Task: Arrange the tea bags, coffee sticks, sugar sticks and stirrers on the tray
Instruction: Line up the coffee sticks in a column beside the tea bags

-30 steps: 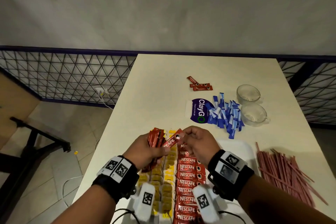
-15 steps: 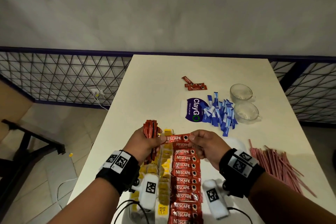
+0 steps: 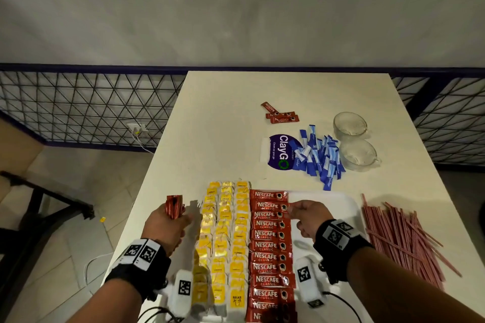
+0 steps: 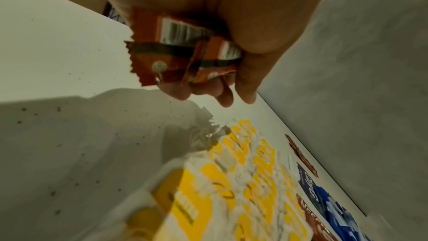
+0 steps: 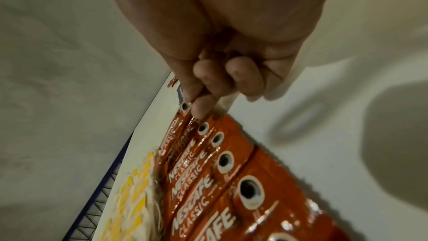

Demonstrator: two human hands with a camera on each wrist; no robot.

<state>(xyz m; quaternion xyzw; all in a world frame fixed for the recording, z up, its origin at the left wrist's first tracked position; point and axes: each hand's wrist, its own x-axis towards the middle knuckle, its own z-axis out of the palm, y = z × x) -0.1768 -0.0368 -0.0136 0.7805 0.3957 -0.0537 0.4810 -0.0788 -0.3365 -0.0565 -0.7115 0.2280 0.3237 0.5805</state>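
Observation:
A white tray (image 3: 328, 199) carries three columns of yellow tea bags (image 3: 225, 231) and one column of red coffee sticks (image 3: 267, 246). My right hand (image 3: 294, 208) pinches the right end of one coffee stick (image 3: 270, 206) lying near the far end of that column; thumb and forefinger grip it in the right wrist view (image 5: 172, 135). My left hand (image 3: 181, 214) grips an upright bundle of coffee sticks (image 3: 174, 206) left of the tray, also seen in the left wrist view (image 4: 176, 56). Blue sugar sticks (image 3: 319, 156) and pink stirrers (image 3: 399, 236) lie on the table.
Three loose coffee sticks (image 3: 280, 116) lie farther back. Two glass cups (image 3: 350, 124) stand right of the sugar pile, beside a purple ClayGo sticker (image 3: 279, 151). The table's left edge runs close to my left hand; a metal grid fence is behind it.
My right hand took one coffee stick from the left hand's bundle and brought it down onto the far end of the column. My left hand moved left with the bundle.

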